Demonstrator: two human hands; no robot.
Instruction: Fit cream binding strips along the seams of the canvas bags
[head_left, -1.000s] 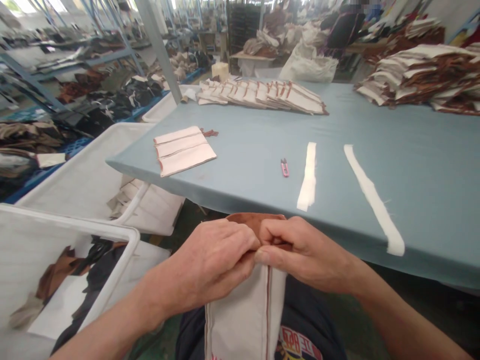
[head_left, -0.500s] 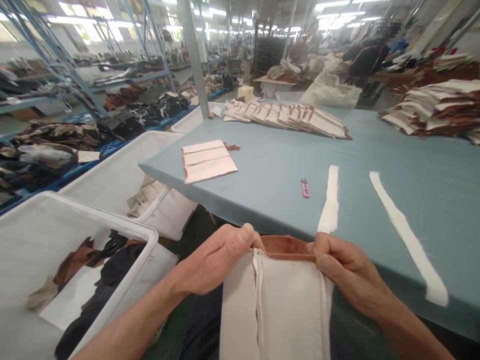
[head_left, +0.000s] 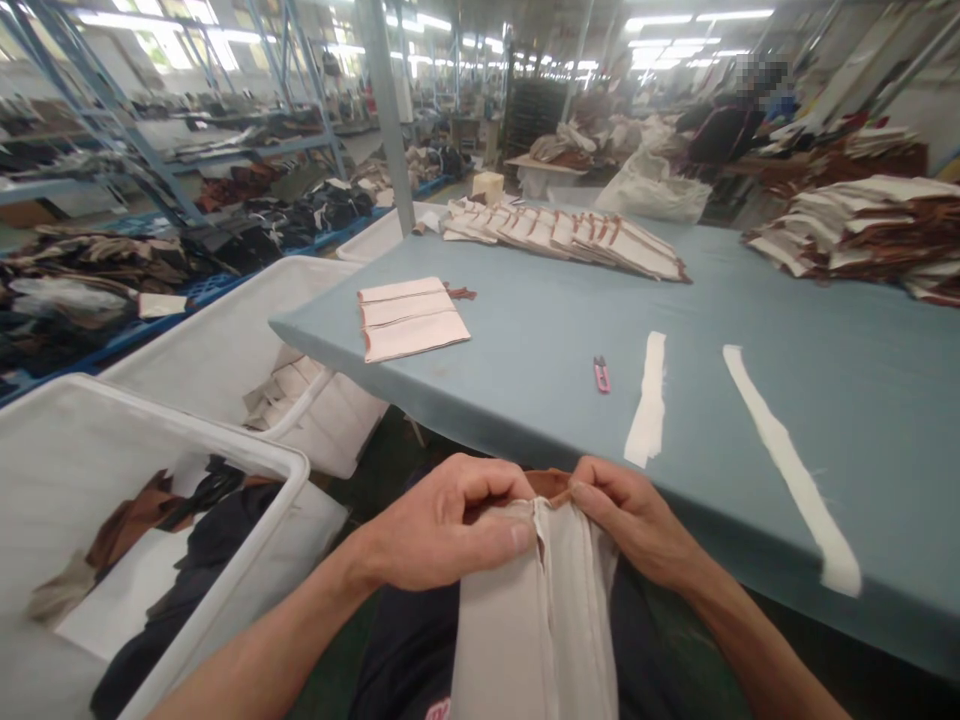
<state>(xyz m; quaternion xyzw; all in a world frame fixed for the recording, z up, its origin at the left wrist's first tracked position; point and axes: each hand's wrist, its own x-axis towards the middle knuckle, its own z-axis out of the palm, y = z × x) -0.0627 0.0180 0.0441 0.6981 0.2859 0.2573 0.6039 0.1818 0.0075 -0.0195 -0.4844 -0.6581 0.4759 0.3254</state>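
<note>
A cream fabric piece (head_left: 502, 640) with a lengthwise seam and a brown inner side hangs in front of my lap. My left hand (head_left: 442, 525) pinches its top edge, thumb on the cream face and fingers curled over the rim. On the other side of the seam, my right hand (head_left: 630, 515) grips the same edge between thumb and forefinger. Between the hands the brown lining (head_left: 550, 484) shows at the opening. Pink thread snips (head_left: 601, 374) lie on the blue-grey table (head_left: 525, 370) beyond, beside two off-white fabric strips (head_left: 646, 400).
At the table's left corner lies a flat cream panel (head_left: 414, 318). A fanned row of cream pieces (head_left: 562, 235) and a taller stack (head_left: 862, 230) sit farther back. White bins (head_left: 292, 470) with fabric stand at left. A person (head_left: 727, 125) is in the right background.
My right hand has moved left along the rim, closer to my left hand, so the opening is narrower. My left thumb now lies on the cream face. The view has shifted slightly.
</note>
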